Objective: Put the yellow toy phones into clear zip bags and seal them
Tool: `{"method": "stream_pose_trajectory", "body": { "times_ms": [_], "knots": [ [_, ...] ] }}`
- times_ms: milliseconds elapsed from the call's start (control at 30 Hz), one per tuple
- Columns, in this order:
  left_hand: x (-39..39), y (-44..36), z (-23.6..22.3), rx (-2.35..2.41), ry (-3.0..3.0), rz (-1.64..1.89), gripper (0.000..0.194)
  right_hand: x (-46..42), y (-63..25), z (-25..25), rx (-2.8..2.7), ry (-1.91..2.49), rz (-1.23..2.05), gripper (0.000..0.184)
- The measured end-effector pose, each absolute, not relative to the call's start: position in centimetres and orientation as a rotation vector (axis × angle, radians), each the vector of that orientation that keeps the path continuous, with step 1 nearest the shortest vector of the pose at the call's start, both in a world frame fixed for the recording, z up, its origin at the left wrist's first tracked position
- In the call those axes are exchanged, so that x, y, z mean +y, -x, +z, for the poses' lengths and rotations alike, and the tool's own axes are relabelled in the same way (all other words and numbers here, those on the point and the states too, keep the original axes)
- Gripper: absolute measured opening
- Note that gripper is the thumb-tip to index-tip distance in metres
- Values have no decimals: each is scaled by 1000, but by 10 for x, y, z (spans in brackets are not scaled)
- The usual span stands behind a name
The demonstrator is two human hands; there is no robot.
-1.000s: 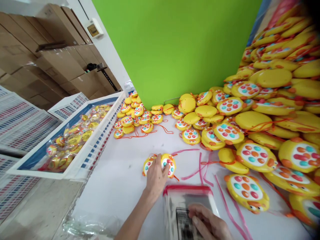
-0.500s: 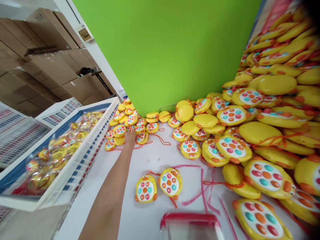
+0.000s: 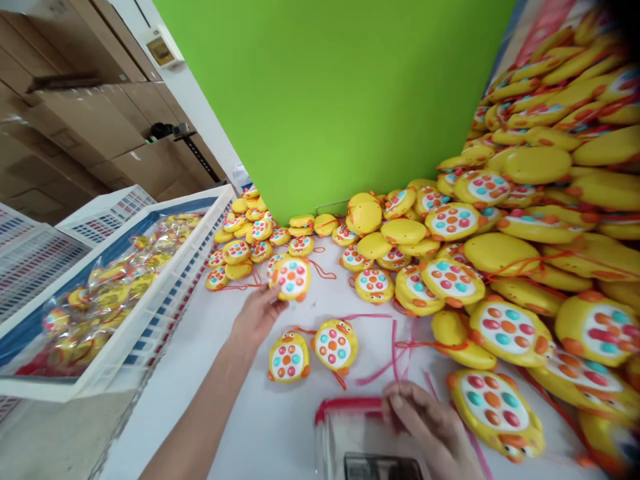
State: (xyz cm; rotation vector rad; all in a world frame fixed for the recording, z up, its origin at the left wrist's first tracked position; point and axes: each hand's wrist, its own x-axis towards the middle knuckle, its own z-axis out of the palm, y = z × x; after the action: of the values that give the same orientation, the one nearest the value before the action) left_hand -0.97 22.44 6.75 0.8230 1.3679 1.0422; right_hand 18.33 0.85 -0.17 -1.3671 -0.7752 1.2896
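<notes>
My left hand (image 3: 257,317) is closed on the edge of a yellow duck-shaped push-button toy (image 3: 293,279), held just above the table with its white face and coloured buttons up. Two similar duck toys (image 3: 334,345) lie side by side below it, face up, with orange cords. My right hand (image 3: 430,423) has its thumb and fingers pinched together at the right corner of a clear case with a red rim (image 3: 345,404). What lies between those fingers is blurred. A dark rectangle (image 3: 383,467) shows through the case.
A large heap of duck toys (image 3: 505,253) rises on the right, a smaller pile (image 3: 237,250) at the back left. Pink strips (image 3: 373,377) lie mid-table. Behind stands a green panel (image 3: 340,100). At left, a white basket (image 3: 75,393) holds bagged toys, with cardboard boxes (image 3: 90,120) beyond.
My left hand has drawn back from the far-left pile, bringing one duck toy with it. My right hand has come into view at the red-rimmed case. The view has shifted slightly.
</notes>
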Motion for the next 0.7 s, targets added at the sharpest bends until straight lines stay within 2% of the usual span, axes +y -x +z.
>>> {"method": "stream_pose_trajectory", "body": {
  "times_ms": [67, 133, 267, 433, 700],
  "knots": [
    [168, 3, 62, 1265, -785, 962, 12, 19, -185, 13, -702, 1320, 1293, 28],
    [119, -7, 55, 1101, -702, 907, 19, 21, -183, 23, -645, 1250, 1314, 33],
    [52, -25, 42, 897, -625, 880, 37, 1, -176, 27, -614, 1039, 1421, 35],
    [7, -32, 37, 859, -705, 885, 36, -38, -178, 23, -602, 948, 1467, 27],
    [-42, -33, 29, 827, -831, 877, 37, -87, -185, 21, -721, 1051, 1407, 28]
  ]
}}
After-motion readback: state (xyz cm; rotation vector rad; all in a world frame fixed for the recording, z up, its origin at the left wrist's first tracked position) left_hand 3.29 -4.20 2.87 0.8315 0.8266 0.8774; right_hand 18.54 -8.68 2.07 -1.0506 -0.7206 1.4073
